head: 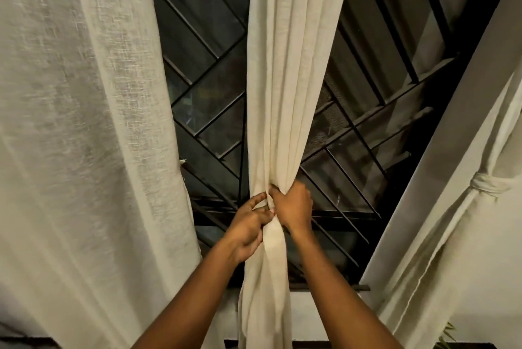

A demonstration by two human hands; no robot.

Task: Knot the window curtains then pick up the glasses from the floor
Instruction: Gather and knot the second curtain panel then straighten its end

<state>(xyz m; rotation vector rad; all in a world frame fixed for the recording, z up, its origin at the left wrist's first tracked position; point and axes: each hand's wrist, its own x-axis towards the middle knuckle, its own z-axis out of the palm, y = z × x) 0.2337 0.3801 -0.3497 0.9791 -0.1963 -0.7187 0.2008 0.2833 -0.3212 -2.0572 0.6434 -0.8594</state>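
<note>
Gripping middle curtain (293, 80) in clenched right hand (295, 207), pinching fold with left hand (250, 225); best cinching wrap tight, keeping gather narrow

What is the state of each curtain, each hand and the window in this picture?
left curtain: hangs loose, no knot.
middle curtain: gathered into a bundle, held by both hands, no finished knot visible.
right curtain: gathered, tied with a wrapped knot.
left hand: fingers curled, pinches the middle curtain.
right hand: grips the middle curtain.
window grille: uncovered between the curtains, dark behind.
glasses: not in view.
</note>
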